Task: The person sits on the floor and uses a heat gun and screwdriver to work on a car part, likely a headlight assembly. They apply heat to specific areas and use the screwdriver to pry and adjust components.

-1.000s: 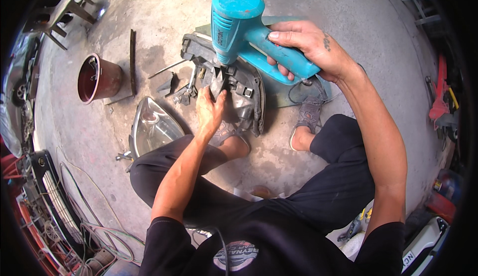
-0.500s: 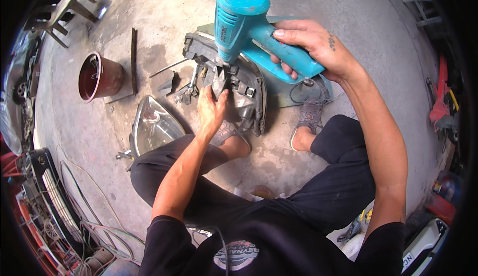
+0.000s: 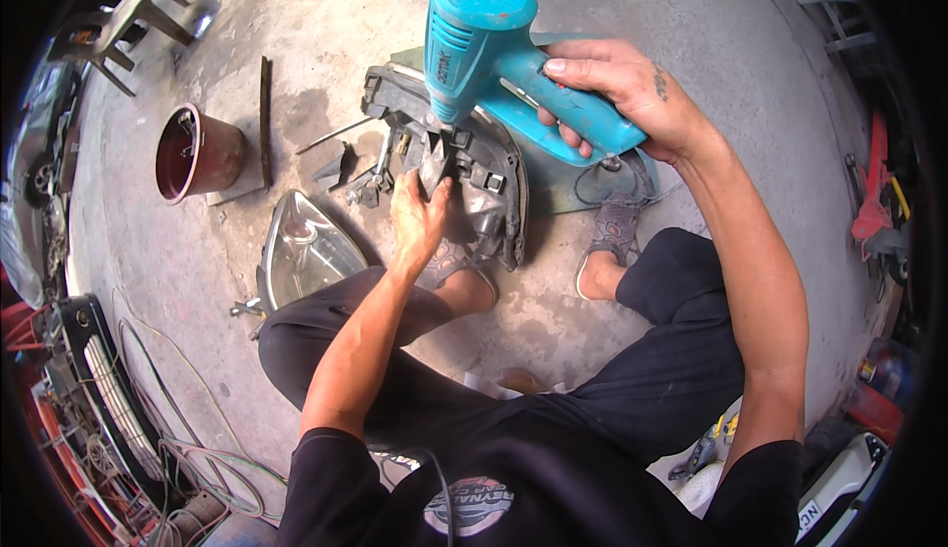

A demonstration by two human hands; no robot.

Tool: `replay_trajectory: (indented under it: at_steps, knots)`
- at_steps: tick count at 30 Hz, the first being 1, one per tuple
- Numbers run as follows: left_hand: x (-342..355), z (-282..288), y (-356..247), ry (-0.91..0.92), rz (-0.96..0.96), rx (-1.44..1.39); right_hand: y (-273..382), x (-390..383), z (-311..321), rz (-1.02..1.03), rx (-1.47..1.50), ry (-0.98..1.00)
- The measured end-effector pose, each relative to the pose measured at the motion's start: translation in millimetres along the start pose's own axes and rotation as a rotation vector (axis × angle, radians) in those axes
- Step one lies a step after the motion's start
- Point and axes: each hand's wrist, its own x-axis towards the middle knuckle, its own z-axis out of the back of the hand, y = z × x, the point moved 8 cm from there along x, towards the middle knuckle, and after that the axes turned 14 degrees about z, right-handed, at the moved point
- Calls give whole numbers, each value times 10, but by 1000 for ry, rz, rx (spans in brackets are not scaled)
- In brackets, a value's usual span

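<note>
My right hand point(image 3: 617, 93) is wrapped around the handle of a turquoise heat gun point(image 3: 479, 39), thumb by its red switch. Its nozzle points down, just above a grey plastic piece point(image 3: 434, 164) that my left hand point(image 3: 420, 213) grips between thumb and fingers. Behind and beside that piece lies a dark headlight housing point(image 3: 504, 167), between my feet; whether the two are joined I cannot tell. A clear headlight lens point(image 3: 311, 256) rests on the floor by my left knee. Small dark brackets and metal bits point(image 3: 370, 187) lie left of the housing.
A reddish-brown bucket point(image 3: 202, 157) stands at the left, next to a dark thin bar point(image 3: 265, 117). Hoses and cables point(image 3: 212, 473) coil at the lower left near a car bumper point(image 3: 109, 389). A stool point(image 3: 143, 19) is at the far left, a red jack-like tool point(image 3: 874, 192) at the right.
Almost nothing differs. The heat gun and both hands stay in place, apart from a very slight shift.
</note>
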Motion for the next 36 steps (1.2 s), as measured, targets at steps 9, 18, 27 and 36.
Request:
replay_trajectory:
  at_steps: [9,18,27,36]
  knots:
    - [-13,5,-14,-56,-63,-27,-22,-20,23,-9,14,-4]
    - [-13,-4,-8,-65,-74,-15,-21,-31,74,16,28,-1]
    - [-22,8,-6,-71,-84,-33,-20,-37,48,9,42,-4]
    - [-22,-1,-8,-40,-55,-47,-45,-47,81,17,31,-15]
